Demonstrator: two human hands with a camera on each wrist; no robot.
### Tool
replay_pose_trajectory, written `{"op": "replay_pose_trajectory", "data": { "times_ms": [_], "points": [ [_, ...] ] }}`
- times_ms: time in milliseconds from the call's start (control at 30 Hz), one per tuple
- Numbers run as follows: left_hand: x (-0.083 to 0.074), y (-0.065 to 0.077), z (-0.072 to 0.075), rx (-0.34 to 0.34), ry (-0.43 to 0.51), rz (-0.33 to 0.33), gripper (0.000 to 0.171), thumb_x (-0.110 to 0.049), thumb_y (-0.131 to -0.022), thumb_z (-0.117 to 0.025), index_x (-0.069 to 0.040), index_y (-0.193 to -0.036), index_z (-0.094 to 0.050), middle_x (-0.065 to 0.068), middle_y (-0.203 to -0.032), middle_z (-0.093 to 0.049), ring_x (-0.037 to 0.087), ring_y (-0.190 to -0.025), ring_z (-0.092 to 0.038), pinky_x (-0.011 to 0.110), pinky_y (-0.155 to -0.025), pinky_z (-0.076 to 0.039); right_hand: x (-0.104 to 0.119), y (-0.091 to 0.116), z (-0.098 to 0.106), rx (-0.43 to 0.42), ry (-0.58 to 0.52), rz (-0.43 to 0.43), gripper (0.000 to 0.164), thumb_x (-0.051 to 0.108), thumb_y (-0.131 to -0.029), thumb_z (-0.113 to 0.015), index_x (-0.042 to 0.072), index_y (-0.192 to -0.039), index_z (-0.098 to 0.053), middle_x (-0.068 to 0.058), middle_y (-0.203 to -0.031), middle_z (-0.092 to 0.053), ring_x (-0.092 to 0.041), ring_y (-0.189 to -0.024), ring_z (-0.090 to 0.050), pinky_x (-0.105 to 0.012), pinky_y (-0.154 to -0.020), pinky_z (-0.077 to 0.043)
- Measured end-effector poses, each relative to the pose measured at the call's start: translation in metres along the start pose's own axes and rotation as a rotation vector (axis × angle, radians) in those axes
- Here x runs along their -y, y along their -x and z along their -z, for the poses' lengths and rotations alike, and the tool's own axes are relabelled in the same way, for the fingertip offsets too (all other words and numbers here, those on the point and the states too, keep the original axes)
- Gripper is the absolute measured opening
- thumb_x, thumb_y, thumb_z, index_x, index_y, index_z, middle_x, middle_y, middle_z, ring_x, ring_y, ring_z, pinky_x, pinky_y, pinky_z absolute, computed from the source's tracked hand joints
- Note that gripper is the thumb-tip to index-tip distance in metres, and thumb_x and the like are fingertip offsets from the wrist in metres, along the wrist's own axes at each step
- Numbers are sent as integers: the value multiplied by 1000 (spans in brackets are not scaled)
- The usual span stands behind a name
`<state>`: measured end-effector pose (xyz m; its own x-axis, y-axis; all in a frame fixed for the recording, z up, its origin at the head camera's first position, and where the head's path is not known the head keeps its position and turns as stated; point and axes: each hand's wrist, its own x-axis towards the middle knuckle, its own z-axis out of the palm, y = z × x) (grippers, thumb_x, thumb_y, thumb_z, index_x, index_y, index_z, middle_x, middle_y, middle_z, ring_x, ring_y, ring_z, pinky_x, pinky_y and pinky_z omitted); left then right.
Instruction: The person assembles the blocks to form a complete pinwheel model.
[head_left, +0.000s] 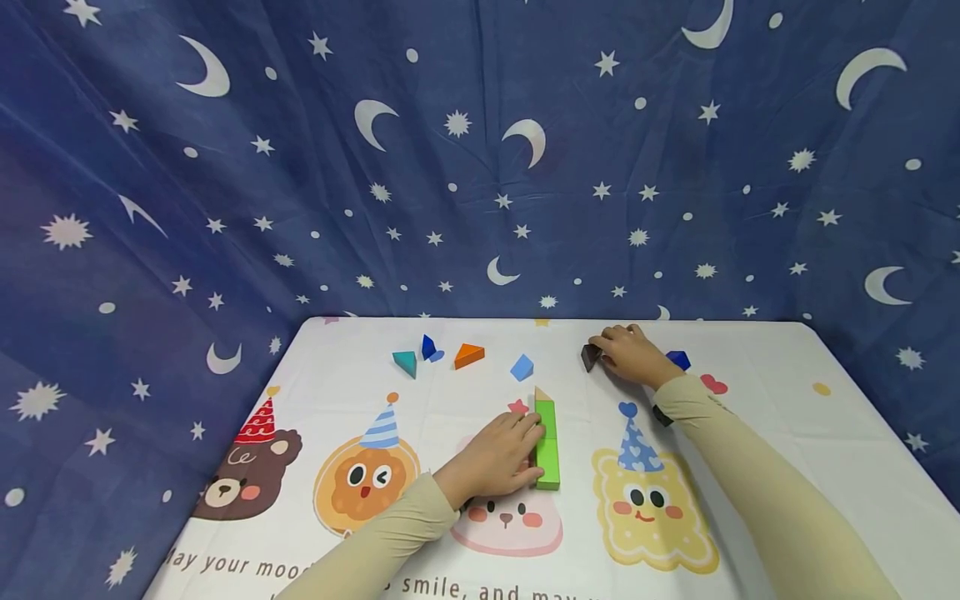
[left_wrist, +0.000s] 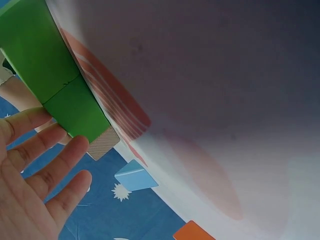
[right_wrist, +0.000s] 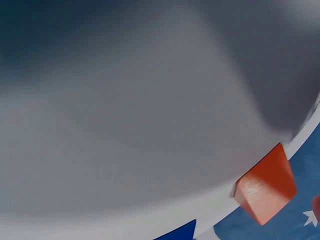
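Observation:
In the head view my left hand (head_left: 497, 454) lies along the left side of a row of two green blocks (head_left: 548, 454). Its fingers are spread and nearly straight, with fingertips against the green side in the left wrist view. A wood-coloured triangular block (head_left: 542, 395) touches the far end of the row. My right hand (head_left: 633, 354), farther back on the right, grips a dark brown block (head_left: 590, 357) at its fingertips; much of the grip is hidden. Only a sliver of a finger (right_wrist: 316, 206) shows in the right wrist view.
A light blue block (head_left: 522, 367), an orange wedge (head_left: 469, 356), a dark blue block (head_left: 428, 347) and a teal block (head_left: 406, 362) lie toward the back. Another blue block (head_left: 678, 360) sits behind my right wrist. An orange block (right_wrist: 267, 185) shows in the right wrist view. A starry curtain (head_left: 480, 167) hangs behind the table.

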<state>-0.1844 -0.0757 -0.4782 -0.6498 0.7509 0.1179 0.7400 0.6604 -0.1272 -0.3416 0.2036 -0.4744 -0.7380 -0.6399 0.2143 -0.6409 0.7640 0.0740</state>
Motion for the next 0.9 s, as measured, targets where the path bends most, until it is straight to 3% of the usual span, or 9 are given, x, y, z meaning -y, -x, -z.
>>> {"op": "replay_pose_trajectory", "data": {
  "times_ms": [133,400,567,900],
  "points": [
    [0,0,-1,0,-3,-2,54,-50,-92,-48,-11,-130,-45,4,-134,-48,18,-123,-48,31,-108,-36,3,-1,-3,-28,19,-16,30,12,-83,-67,10,-113,-63,-12,-103,-64,-30,-99,-60,-53,-88,-42],
    [0,0,2,10,16,8,54,-49,-92,-48,-11,-131,-45,4,-135,-48,18,-124,-48,31,-108,-36,13,-2,1,-77,64,-56,29,31,-85,-65,7,-103,-68,-10,-97,-62,-28,-95,-58,-57,-92,-38],
    [-1,0,1,18,15,8,54,-49,-93,-47,-11,-131,-45,4,-135,-48,18,-124,-48,31,-108,-36,14,-2,0,-67,5,-34,28,27,-85,-66,6,-104,-68,-11,-97,-62,-28,-92,-58,-56,-88,-40],
    [-1,0,2,19,12,11,54,-49,-93,-47,-11,-131,-45,4,-135,-48,18,-123,-48,32,-108,-37,20,-1,7,15,-91,27,28,14,-85,-63,8,-112,-67,-13,-111,-62,-31,-104,-59,-56,-91,-43]
  ]
}}
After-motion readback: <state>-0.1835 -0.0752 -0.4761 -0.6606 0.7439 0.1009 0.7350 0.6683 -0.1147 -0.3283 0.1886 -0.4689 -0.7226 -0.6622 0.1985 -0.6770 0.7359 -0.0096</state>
